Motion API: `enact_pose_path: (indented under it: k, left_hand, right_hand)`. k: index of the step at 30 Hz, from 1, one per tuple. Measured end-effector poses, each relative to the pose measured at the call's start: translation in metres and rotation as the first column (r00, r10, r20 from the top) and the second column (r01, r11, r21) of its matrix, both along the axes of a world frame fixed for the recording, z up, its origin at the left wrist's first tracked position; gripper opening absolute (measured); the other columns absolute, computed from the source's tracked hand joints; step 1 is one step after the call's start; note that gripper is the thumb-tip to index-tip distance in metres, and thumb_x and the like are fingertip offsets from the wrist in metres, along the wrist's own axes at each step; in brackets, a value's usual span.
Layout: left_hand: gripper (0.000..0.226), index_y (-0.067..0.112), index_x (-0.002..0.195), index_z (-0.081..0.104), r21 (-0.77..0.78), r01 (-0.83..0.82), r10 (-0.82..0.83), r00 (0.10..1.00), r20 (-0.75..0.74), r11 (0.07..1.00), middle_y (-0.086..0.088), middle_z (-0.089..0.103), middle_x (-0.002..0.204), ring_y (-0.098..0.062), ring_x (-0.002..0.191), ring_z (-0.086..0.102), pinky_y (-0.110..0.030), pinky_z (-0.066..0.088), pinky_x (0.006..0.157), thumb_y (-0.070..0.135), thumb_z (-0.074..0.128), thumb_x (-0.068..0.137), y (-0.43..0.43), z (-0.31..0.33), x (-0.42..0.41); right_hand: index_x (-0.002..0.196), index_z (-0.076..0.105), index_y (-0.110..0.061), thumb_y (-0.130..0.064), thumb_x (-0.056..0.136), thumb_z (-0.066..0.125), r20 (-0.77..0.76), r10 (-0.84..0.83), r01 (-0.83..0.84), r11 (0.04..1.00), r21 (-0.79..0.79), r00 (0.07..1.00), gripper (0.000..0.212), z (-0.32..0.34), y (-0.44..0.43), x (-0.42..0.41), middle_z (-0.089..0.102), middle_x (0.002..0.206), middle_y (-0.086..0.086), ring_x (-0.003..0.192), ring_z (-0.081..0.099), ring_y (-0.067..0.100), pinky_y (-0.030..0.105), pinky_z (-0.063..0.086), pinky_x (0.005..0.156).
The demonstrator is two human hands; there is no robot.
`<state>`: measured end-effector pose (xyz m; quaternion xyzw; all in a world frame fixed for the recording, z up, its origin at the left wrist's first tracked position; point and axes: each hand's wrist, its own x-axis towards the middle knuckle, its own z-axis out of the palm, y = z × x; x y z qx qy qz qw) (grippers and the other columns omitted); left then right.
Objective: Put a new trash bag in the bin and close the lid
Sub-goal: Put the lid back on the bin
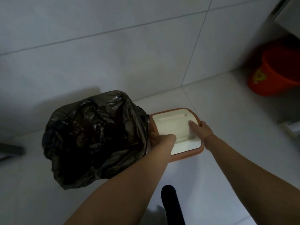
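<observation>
A black trash bag point(95, 137) is draped over the bin and covers it fully, so the bin itself is hidden. Right of it lies the lid point(172, 122), cream inside with an orange-brown rim, on the tiled floor with its underside up. My left hand point(162, 140) grips the lid's left edge beside the bag. My right hand point(199, 129) holds the lid's right edge, with fingers inside and the thumb over the rim.
An orange bucket point(276, 70) stands at the right by the wall under a cabinet. A dark object point(11, 150) lies at the left edge. A dark foot or slipper point(172, 203) shows below. A tiled wall rises behind the bin.
</observation>
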<state>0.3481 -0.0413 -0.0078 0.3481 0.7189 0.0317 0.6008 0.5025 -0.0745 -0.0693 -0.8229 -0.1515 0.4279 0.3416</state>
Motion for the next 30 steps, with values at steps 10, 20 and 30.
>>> enact_pose_path:
  k: [10, 20, 30]
  left_hand:
    - [0.097, 0.032, 0.148, -0.006, 0.414, 0.335, -0.377, 0.926, 0.019, 0.846, 0.004, 0.009, 0.156, -0.028, 0.141, 0.012, -0.045, 0.021, 0.114, 0.031, 0.057, 0.075, -0.032, 0.106, -0.001]
    - [0.064, 0.039, 0.128, 0.047, 0.690, -0.155, 0.052, 0.984, 0.168, 0.707, -0.002, 0.062, 0.119, -0.027, 0.114, 0.056, -0.049, 0.045, 0.099, 0.047, 0.052, 0.065, 0.018, 0.210, -0.200]
    - [0.061, 0.033, 0.143, 0.033, 0.651, -0.133, 0.148, 0.988, 0.032, 0.747, -0.007, 0.052, 0.136, -0.030, 0.123, 0.049, -0.049, 0.040, 0.104, 0.041, 0.052, 0.085, 0.008, 0.147, -0.259]
  right_hand:
    - [0.123, 0.052, -0.015, -0.054, 0.082, 0.049, 0.060, -0.149, 0.136, 0.973, 0.188, 0.987, 0.057, 0.117, -0.030, 0.028, 0.059, 0.122, 0.011, 0.105, 0.056, 0.034, 0.049, 0.047, 0.095]
    - [0.126, 0.052, -0.015, -0.052, 0.083, 0.053, 0.171, 0.302, -0.347, 0.834, 0.429, 0.938, 0.058, 0.247, 0.025, -0.149, 0.057, 0.122, 0.008, 0.107, 0.056, 0.026, 0.041, 0.048, 0.092]
    - [0.140, 0.035, -0.020, -0.032, 0.094, 0.042, 0.085, 0.459, -0.459, 0.822, 0.338, 0.884, 0.048, 0.213, 0.039, -0.214, 0.046, 0.139, 0.008, 0.115, 0.046, 0.023, 0.041, 0.039, 0.104]
